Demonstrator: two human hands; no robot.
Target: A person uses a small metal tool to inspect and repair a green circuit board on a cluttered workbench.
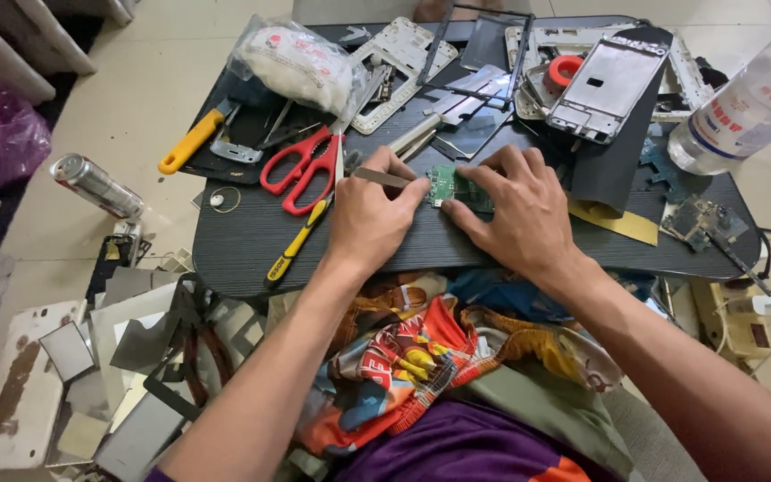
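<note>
While the green circuit board (457, 187) is pinned near the desk's (252, 250) front edge by the right hand (519, 210), flat tweezers (384, 178) are gripped in the left hand (369, 214); steady prying is called for.

Bright, even daylight fills the scene. Soft, short shadows sit under both hands on the dark wood-grain tabletop (252, 250). Pale glare shows on the silver rectangular phone frame (604, 85). Wide-angle bending curves the edges; focus stays sharp.
</note>
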